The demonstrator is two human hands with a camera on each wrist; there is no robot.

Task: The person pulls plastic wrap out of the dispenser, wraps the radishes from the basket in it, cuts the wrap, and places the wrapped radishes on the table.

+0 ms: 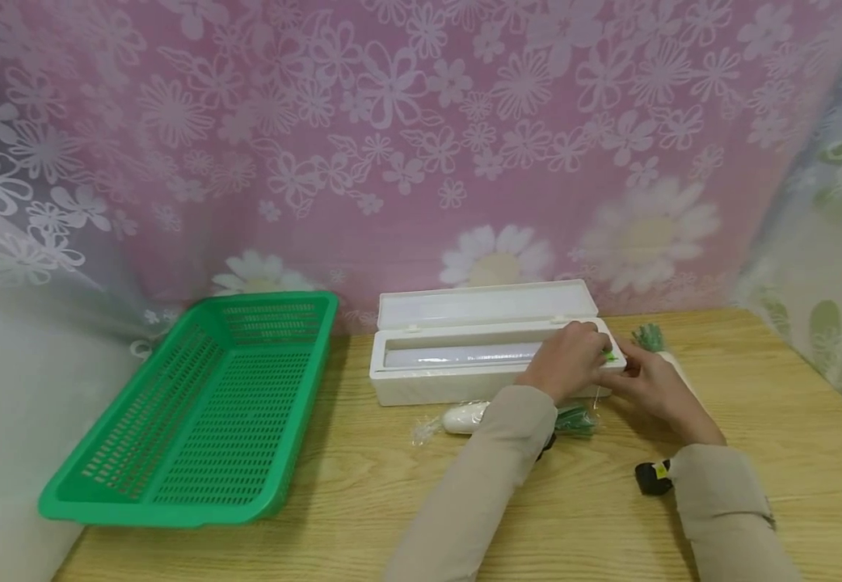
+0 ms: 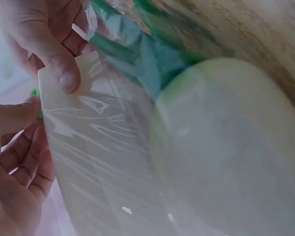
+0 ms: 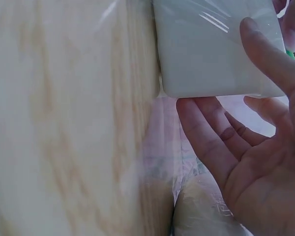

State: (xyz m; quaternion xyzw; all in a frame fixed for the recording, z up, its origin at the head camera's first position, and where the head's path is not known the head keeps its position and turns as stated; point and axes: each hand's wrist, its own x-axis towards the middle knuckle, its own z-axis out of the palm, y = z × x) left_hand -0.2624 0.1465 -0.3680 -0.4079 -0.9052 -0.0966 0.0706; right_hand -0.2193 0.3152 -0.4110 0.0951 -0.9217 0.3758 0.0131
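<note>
A white cling film box stands on the table with its lid raised and a roll of film inside. My left hand reaches over the box's right end and pinches a small green slider at its edge. My right hand grips that same end, its thumb on the front face and its fingers behind, as the right wrist view shows. Clear film lies creased over the box front. Close before the box lies a white radish with green leaves, wrapped in film and partly hidden by my left forearm.
A large green plastic basket sits on the left of the wooden table. Another white radish with green leaves lies beyond my right hand, partly covered by it. A pink flowered curtain hangs behind the table.
</note>
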